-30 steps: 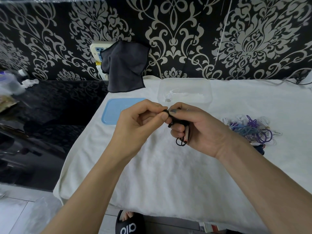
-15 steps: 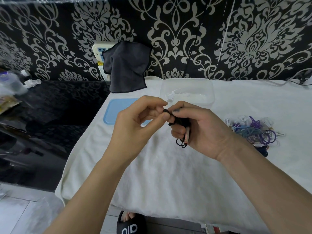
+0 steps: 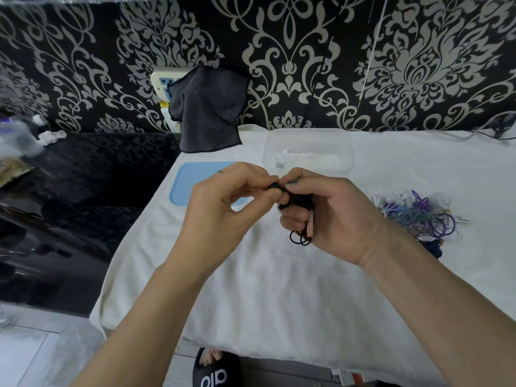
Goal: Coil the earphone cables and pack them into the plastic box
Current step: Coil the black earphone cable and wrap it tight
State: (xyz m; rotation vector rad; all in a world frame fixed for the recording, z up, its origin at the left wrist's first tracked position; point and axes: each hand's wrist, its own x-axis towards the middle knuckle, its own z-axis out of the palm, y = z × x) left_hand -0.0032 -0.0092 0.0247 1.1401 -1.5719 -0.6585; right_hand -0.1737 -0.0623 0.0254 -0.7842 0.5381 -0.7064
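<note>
Black earphone cable (image 3: 298,202): bunched into a small coil and held in the air between both hands, over the white cloth and just in front of the plastic box; a few loops (image 3: 300,238) hang out below the right palm, beside a small reddish-silver piece (image 3: 310,227) that I cannot make out.
Right hand (image 3: 332,216): fingers curled shut around the coil, thumb tip pressing on its top end.
Left hand (image 3: 231,208): thumb and forefinger pinched together on the top end of the cable, touching the right thumb; a thin ring (image 3: 219,172) sits on one finger.
Plastic box (image 3: 308,153): clear, lid off, standing on the cloth behind the hands; a white earphone cable (image 3: 282,160) already lies inside.
Blue lid (image 3: 195,181): flat on the cloth, left of the box, partly hidden by the left hand.
Pile of cables (image 3: 418,216): white, blue and purple, tangled loose on the cloth to the right of the right hand, apart from it.
White cloth (image 3: 279,289): covers the table under everything.
Dark towel (image 3: 208,110): hangs against the patterned wall (image 3: 418,65), over a white socket strip (image 3: 162,82).
Black slipper (image 3: 216,371): on the floor at the near edge of the table.
</note>
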